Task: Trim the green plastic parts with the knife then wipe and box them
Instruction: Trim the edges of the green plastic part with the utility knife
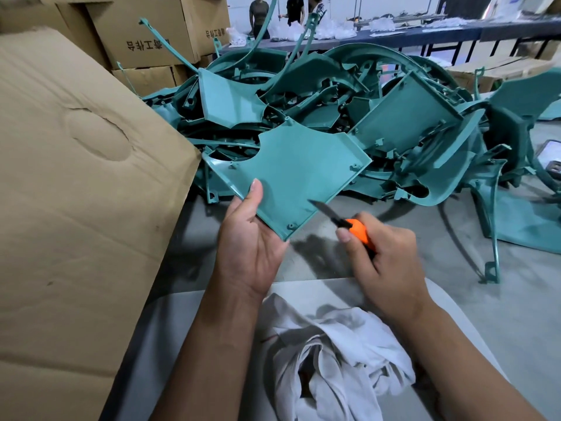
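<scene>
1. Holding item: left hand (pixel 252 244) grips the green plastic part (pixel 291 174) at its lower left edge, thumb laid on the upper face, the other fingers hidden beneath. The part is a flat teal panel with a curved cut-out, raised off the floor, just in front of the heap of green parts (pixel 349 95).
2. Right hand (pixel 385 256): fingers curled round the orange handle of the knife (pixel 343 220); the dark blade points up and left, its tip at the lower right edge of the held part. Whether the blade touches the edge cannot be told.
3. Heap of green parts: panels, curved strips and ribbed pieces, tangled, lying on the grey floor (pixel 485 299).
4. Cardboard box (pixel 76 192): large, plain, left of the heap, its corner beside the held part.
5. Stacked cartons (pixel 145 31): printed, behind the heap to its left.
6. White cloth (pixel 334 354): crumpled, nearer the camera than the heap, lying between the two forearms.
7. Long table (pixel 425 33): beyond the heap, bearing white bags; three persons stand at it.
</scene>
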A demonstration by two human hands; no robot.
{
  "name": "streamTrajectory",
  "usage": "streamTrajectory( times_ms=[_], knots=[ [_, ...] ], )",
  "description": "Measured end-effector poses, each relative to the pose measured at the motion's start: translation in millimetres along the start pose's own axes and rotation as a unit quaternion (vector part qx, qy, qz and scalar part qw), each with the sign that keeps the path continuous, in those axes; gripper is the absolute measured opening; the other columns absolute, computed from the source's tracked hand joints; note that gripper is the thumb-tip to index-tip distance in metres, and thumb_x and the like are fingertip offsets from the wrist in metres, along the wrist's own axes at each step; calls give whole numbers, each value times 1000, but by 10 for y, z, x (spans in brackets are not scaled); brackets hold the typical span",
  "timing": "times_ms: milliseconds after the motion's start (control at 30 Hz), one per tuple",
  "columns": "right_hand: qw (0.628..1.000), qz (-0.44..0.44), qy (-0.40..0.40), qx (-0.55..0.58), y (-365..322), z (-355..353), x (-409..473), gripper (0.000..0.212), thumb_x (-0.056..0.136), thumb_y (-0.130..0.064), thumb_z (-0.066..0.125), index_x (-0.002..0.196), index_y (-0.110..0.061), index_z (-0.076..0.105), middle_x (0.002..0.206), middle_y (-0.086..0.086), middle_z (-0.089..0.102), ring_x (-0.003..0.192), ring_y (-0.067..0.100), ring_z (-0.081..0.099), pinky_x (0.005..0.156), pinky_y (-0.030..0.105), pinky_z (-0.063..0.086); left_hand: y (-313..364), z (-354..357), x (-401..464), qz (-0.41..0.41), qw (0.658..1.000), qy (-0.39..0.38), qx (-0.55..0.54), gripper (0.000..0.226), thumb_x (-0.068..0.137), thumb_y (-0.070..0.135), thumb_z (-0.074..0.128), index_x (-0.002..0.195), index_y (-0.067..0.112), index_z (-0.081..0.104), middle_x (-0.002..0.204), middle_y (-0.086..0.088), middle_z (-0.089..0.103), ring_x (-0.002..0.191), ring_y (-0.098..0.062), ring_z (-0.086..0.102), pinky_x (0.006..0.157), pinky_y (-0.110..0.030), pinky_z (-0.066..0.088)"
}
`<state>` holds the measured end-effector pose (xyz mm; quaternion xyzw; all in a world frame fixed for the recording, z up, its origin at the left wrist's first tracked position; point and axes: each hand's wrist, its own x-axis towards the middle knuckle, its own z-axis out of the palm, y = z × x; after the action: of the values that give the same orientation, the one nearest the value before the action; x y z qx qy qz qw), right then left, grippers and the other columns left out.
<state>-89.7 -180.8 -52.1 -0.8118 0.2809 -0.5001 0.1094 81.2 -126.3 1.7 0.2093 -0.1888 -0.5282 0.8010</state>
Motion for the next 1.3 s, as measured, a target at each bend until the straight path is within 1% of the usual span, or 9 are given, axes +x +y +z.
streamTrajectory(
  times_ms=[200, 367, 433, 567, 700, 900, 1133, 1233, 1300],
  knots=[
    [990, 72, 122, -6, 86, -100, 53, 41, 108, -26, 52, 73, -24, 31, 56, -12, 28, 49, 7, 33, 50, 15, 24, -4, 7, -25, 17, 999, -14, 30, 35, 102, 14, 45, 133, 12, 59, 135, -12, 67, 129, -30, 62, 113, -62, 41],
    [971, 174, 158, 40, 138, -112, 42, 48, 111, -35, 47, 70, -12, 38, 57, 13, 42, 51, 22, 36, 49, 40, 32, -39, 19, -74, 20, 995, -47, 89, 34, 101, 10, 47, 133, 13, 60, 135, -10, 67, 125, -28, 64, 103, -50, 53],
    [963, 190, 150, 120, 125, -123, 35, 50, 110, -43, 48, 73, -9, 46, 61, 17, 49, 51, 29, 43, 47, 44, 36, -66, 26, -64, 35, 994, -53, 90, 37, 98, 9, 51, 133, 13, 60, 135, -10, 67, 125, -28, 64, 103, -49, 53],
    [898, 248, 74, 357, 7, -90, 65, 50, 88, -71, 65, 93, -22, 66, 79, 16, 65, 44, 19, 48, 41, 25, 39, -127, 7, -22, 41, 994, -64, 74, 46, 99, 10, 49, 145, 11, 50, 145, -13, 59, 134, -32, 56, 114, -57, 42],
    [851, 292, 1, 437, -29, 16, 64, 52, 73, -64, 84, 103, -24, 71, 77, 30, 60, 41, 16, 44, 42, 24, 40, -199, -3, -16, 41, 992, -87, 82, 34, 106, 10, 41, 135, 13, 58, 145, -14, 59, 135, -33, 56, 114, -60, 39],
    [771, 355, 6, 528, 5, -41, 79, 33, 79, -28, 88, 97, -18, 63, 70, 3, 51, 40, 10, 37, 40, 22, 35, -342, 85, -82, 12, 990, -128, 66, 35, 104, 12, 44, 137, 13, 56, 143, -16, 59, 130, -32, 59, 104, -49, 52],
    [709, 388, 91, 582, -2, -100, 151, 16, 87, -25, 68, 92, -12, 61, 60, 0, 44, 36, 5, 33, 37, 17, 32, -169, -50, -135, -89, 958, -238, 133, 48, 85, -8, 66, 122, 21, 73, 129, -10, 69, 126, -27, 63, 104, -39, 52],
    [714, 411, 76, 562, 59, -140, 151, 27, 89, -26, 69, 93, -1, 59, 65, 21, 43, 50, 31, 36, 55, 31, 38, 8, -116, -63, -170, 950, -221, 141, 30, 96, 4, 53, 119, 9, 73, 112, -14, 72, 102, -28, 73, 84, -34, 62],
    [721, 438, 49, 534, 57, -141, 142, 33, 94, -25, 69, 107, 4, 63, 94, 30, 44, 81, 40, 37, 73, 45, 35, 103, -166, -31, -208, 943, -200, 167, 51, 103, 42, 45, 125, 1, 67, 102, -20, 70, 79, -27, 72, 60, -30, 61]
  ],
)
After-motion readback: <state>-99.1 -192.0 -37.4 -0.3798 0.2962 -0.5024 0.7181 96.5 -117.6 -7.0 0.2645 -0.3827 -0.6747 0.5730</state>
